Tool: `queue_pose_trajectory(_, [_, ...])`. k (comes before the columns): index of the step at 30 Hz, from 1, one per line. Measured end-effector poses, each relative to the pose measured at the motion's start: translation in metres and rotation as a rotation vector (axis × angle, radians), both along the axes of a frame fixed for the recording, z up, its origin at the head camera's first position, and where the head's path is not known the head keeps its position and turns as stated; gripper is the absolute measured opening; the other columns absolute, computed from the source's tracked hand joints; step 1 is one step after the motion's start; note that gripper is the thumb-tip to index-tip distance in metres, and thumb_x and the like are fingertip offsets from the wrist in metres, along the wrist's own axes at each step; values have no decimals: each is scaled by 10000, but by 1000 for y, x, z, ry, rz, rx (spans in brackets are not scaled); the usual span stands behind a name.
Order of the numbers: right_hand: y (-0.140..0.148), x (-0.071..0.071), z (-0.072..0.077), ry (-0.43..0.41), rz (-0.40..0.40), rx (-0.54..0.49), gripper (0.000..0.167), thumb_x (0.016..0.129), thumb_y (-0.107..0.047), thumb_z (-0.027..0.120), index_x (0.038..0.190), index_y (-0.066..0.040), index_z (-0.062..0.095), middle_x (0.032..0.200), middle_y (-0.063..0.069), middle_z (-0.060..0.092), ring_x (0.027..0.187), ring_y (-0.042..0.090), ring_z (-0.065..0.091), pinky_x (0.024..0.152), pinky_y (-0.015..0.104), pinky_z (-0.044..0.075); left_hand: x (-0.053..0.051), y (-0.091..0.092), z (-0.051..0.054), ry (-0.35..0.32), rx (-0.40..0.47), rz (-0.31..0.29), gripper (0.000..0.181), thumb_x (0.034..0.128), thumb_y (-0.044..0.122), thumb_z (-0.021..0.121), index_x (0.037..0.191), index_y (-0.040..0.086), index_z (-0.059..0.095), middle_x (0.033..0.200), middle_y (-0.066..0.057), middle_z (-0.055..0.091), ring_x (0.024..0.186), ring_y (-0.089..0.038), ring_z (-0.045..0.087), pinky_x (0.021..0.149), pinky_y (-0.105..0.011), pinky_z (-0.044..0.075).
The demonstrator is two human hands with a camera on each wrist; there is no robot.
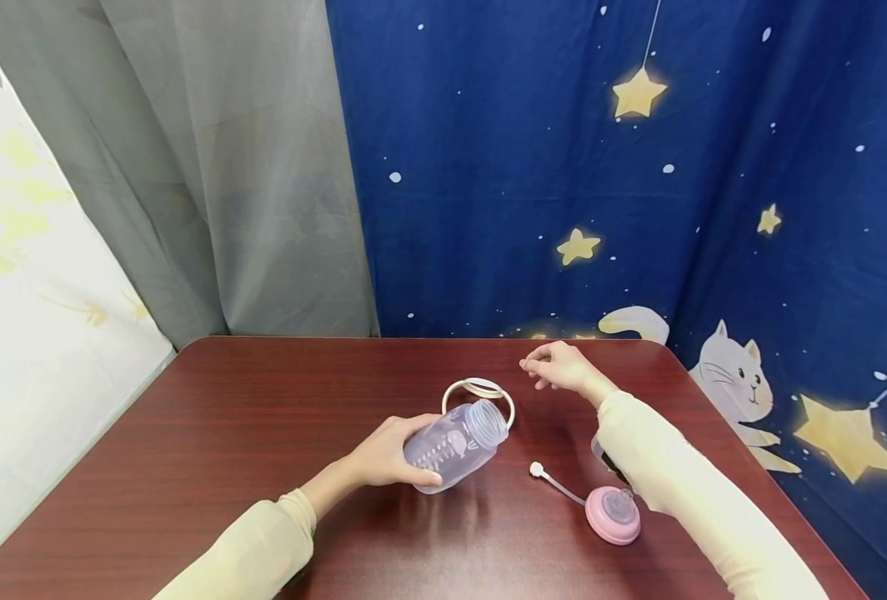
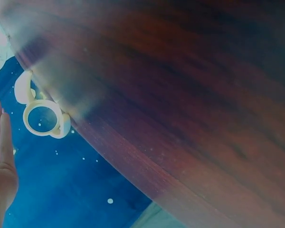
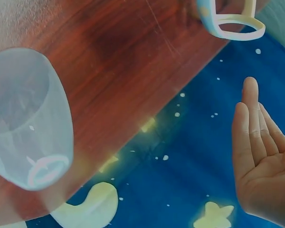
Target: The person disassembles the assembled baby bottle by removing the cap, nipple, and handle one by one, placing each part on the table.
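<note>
In the head view my left hand point(image 1: 393, 450) grips a clear baby bottle point(image 1: 451, 446) round its body. The bottle is uncapped and tilted, its threaded mouth pointing up and to the right. Behind the mouth shows a white bottle handle ring point(image 1: 479, 386), partly hidden by the bottle; I cannot tell whether they touch. My right hand point(image 1: 561, 367) is raised to the right of the ring, fingers loosely extended, holding nothing. Nearer me lies a pink bottle collar point(image 1: 612, 517) with a clear teat and a straw ending in a white weight point(image 1: 537, 470).
A translucent dome cap point(image 3: 33, 118) stands on the table in the right wrist view; my right sleeve point(image 1: 661, 454) mostly covers it in the head view. The dark red table point(image 1: 301, 375) ends at a blue star-patterned curtain point(image 1: 503, 167) and a grey curtain point(image 1: 263, 167).
</note>
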State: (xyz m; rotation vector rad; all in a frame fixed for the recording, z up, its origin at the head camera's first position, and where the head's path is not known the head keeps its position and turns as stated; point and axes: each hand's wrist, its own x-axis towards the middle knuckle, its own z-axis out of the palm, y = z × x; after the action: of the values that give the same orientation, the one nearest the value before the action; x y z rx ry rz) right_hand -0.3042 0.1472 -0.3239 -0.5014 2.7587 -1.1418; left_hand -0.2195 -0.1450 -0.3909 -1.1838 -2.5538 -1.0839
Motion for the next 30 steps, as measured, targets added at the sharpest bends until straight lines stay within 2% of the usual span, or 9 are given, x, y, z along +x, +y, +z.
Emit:
queue_pose_trajectory(3, [-1, 3, 6, -7, -18, 25, 328, 849, -283, 567, 1004, 1, 624, 810, 65, 629, 673, 191, 622, 590, 344, 473, 1, 0, 1, -5, 1, 3, 702, 612, 442, 734, 1191, 110, 516, 841, 89, 590, 690, -42, 526, 591, -214, 434])
queue_pose_trajectory(7, [-1, 4, 12, 20, -6, 30, 299, 861, -239, 560, 1019, 6, 621, 809, 60, 629, 663, 186, 619, 574, 318, 465, 2, -1, 2, -12, 2, 16, 707, 605, 426, 741, 1195, 106, 517, 861, 77, 595, 705, -47, 530, 610, -219, 438])
queue_pose_trajectory(17, [5, 13, 27, 76, 25, -13, 284, 858, -220, 560, 1018, 7, 619, 835, 85, 641, 701, 239, 625, 576, 338, 466, 2, -3, -1, -25, 32, 26, 732, 589, 384, 747, 1204, 69, 507, 911, 39, 606, 743, -66, 537, 651, -243, 444])
queue_pose_trajectory(24, [16, 19, 35, 75, 9, -26, 340, 871, -271, 543, 1082, -9, 590, 886, 86, 635, 728, 184, 623, 639, 349, 468, 3, -3, 0, 12, 86, 17, 629, 653, 334, 707, 1193, 79, 509, 887, 49, 601, 734, -68, 544, 640, -249, 450])
queue_pose_trajectory(30, [26, 25, 39, 85, 0, -80, 366, 873, -287, 542, 1094, 3, 574, 912, 109, 631, 747, 188, 621, 656, 338, 470, 4, -2, 2, 11, 123, -2, 607, 691, 314, 698, 1216, 103, 477, 945, 37, 592, 783, -81, 548, 674, -264, 450])
